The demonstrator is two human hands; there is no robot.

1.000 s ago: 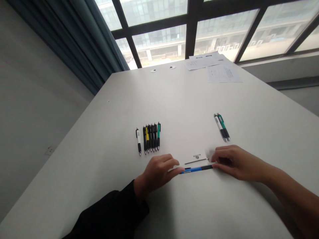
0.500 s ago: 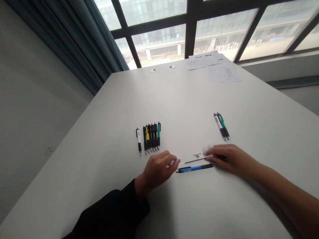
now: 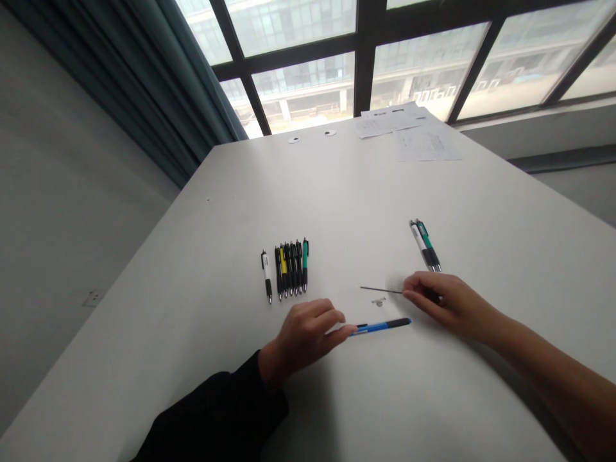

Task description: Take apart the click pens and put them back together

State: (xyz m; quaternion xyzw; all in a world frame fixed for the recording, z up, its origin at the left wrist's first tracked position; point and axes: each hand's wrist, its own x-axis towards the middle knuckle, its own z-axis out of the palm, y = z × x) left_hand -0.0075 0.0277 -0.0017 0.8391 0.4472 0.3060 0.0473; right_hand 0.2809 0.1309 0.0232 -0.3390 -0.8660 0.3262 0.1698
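My left hand (image 3: 308, 330) has its thumb and finger closed on the clip end of a blue pen (image 3: 380, 326). The pen's dark grip points right, and its left end is hidden behind my fingers. Between the thumb and fingers of my right hand (image 3: 443, 295) is one end of a thin dark pen refill (image 3: 382, 290), which points left above the pen. A few tiny metallic pieces (image 3: 378, 301) lie between refill and pen, too small to make out clearly.
Left of centre, several black, yellow and green pens (image 3: 291, 268) stand in a row beside a white pen (image 3: 267, 276). A white and a green pen (image 3: 428, 245) lie to the right. Papers (image 3: 428, 141) lie at the white table's (image 3: 192, 308) far end, by the window.
My right hand has moved the refill away from the blue pen, past the tiny pieces. My left hand has moved right and taken hold of the pen's clip end.
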